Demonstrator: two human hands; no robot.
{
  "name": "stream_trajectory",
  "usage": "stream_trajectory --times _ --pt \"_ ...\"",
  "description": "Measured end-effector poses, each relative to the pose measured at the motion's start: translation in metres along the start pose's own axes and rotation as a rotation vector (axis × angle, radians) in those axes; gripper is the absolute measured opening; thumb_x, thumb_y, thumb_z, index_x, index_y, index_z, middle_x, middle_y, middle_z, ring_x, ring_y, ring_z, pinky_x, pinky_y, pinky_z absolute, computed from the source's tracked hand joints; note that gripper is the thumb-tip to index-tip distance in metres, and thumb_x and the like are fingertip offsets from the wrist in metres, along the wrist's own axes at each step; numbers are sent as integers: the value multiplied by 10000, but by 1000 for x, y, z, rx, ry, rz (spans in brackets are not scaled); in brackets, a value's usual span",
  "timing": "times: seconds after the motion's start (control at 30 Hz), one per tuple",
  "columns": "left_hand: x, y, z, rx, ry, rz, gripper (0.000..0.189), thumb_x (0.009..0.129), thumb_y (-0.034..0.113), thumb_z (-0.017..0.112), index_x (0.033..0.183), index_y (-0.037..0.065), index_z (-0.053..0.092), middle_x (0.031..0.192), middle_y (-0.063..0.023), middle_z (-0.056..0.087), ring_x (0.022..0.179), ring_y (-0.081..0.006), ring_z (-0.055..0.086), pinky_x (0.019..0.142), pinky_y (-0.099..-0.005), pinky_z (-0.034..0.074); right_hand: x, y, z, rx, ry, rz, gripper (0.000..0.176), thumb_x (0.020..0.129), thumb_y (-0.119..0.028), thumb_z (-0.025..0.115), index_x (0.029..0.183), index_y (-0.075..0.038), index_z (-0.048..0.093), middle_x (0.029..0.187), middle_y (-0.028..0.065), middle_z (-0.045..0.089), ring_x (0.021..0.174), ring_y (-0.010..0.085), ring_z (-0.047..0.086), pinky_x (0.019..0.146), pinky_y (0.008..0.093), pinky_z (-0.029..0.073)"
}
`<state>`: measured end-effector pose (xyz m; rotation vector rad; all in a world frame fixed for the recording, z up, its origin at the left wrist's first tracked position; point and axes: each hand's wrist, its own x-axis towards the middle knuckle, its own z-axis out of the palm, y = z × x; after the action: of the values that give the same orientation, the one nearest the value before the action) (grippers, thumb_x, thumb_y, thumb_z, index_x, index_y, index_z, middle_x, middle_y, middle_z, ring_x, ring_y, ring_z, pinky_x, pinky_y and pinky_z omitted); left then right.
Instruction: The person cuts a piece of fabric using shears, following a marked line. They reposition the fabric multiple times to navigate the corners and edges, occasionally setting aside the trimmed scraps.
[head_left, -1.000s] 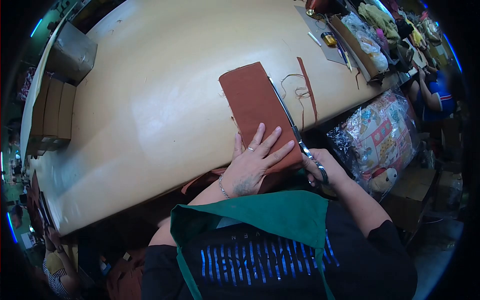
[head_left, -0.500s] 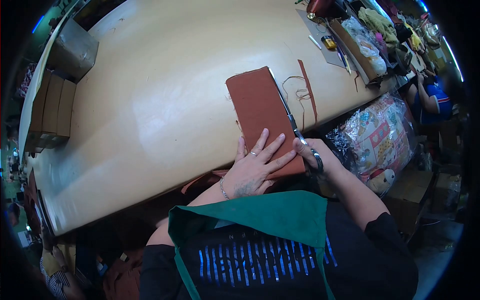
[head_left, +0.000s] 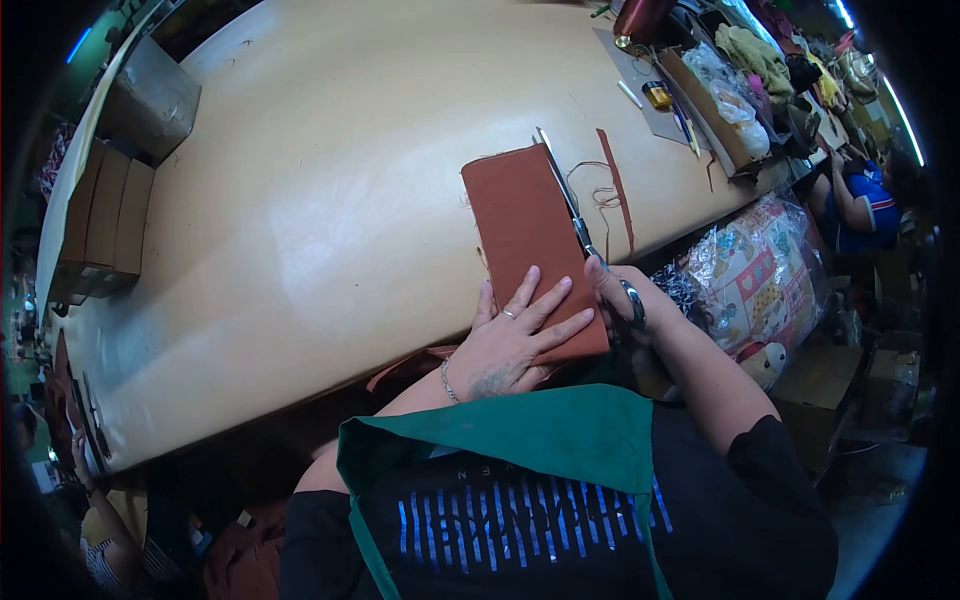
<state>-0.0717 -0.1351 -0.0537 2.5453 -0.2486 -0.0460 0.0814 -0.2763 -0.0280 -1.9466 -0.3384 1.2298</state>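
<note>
A folded piece of rust-brown cloth [head_left: 520,220] lies on the pale table near its front edge. My left hand [head_left: 515,335] rests flat on the lower part of the cloth, fingers spread. My right hand [head_left: 630,300] is closed round the handles of large metal scissors [head_left: 577,222], whose blades run along the right edge of the cloth, their tips a little past its top corner. Right of the blades lie a narrow rust-brown strip [head_left: 617,185] and some loose threads [head_left: 605,196].
Cardboard boxes [head_left: 103,215] stand at the far left. At the back right are a tray of bags [head_left: 710,110], a small yellow-labelled bottle [head_left: 657,95] and pens. A plastic-wrapped printed bundle [head_left: 760,270] sits beyond the right edge. Other people are at far right and lower left.
The cloth and my left hand have shifted slightly to the right. The scissor tips now show slightly apart at the cloth's top corner.
</note>
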Motion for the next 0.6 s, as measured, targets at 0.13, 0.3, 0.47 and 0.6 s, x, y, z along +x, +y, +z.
stream_trajectory --times 0.13,0.3,0.47,0.6 --pt "0 0 -1 -28 4 4 680 743 265 569 1355 313 274 1452 -58 144 1334 -347 91 947 -673 96 -7 -2 7 85 37 -35 556 801 -570 507 625 -43 491 464 17 440 402 110 465 387 229 357" --pt "-1 -1 -1 -19 4 4 683 758 261 573 1361 308 257 1451 -60 148 1334 -336 99 960 -657 100 -10 -6 -1 -26 288 -155 455 810 -494 553 694 -55 533 478 -10 443 407 72 442 387 221 354" --pt "-2 -2 -4 -97 16 -11 692 765 158 561 1370 273 246 1437 -67 186 1330 -322 128 982 -619 132 -2 -46 -33 -505 508 -486 374 717 -343 707 756 -11 538 608 64 523 565 174 502 542 300 408" --pt "-2 -3 -5 -129 62 -6 694 753 62 510 1373 227 247 1421 -78 223 1323 -320 157 991 -592 161 37 -78 -18 -622 414 -609 315 693 -257 713 770 -7 537 684 121 553 639 283 533 608 364 422"
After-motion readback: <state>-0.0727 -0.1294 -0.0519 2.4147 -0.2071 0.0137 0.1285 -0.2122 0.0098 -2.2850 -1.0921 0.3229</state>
